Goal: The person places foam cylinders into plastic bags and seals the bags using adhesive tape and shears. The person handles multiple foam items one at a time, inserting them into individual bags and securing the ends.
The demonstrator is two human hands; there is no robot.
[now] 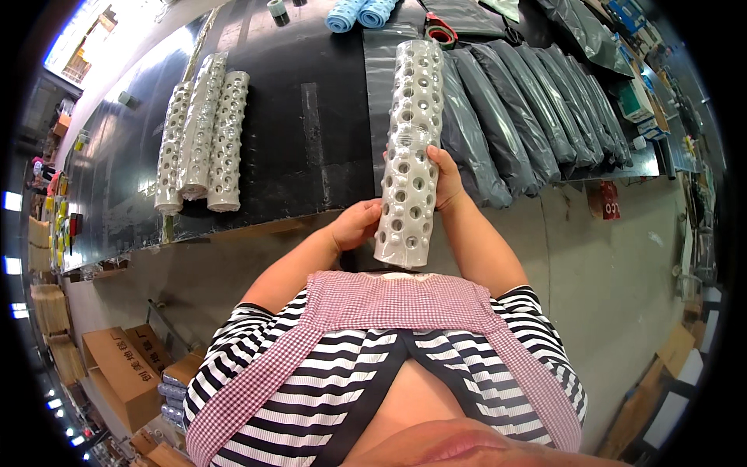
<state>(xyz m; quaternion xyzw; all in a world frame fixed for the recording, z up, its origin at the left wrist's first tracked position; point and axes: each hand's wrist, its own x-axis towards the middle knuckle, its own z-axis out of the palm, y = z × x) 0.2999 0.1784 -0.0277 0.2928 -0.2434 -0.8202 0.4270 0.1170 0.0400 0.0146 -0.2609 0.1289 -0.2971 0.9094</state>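
Both hands clamping one rolled white holey mat (pixel 410 148), left hand (pixel 355 223) gripping low, right hand (pixel 444 177) wrapping midway, three rolled mats (pixel 202 140) lying on the black bench (pixel 311 117)

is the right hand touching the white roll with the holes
Touching. The head view shows the right hand wrapped around the side of the white roll, fingers pressed on its surface, with no gap; the left hand grips its lower part too.

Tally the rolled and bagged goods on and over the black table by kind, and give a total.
Perforated white rolls: 4, one held in both hands and three lying together at the table's left
Grey plastic bagged packs in the row at right: about 6; the far ones overlap, so the count is uncertain
Blue rolls at the far edge: 2
Total: about 12
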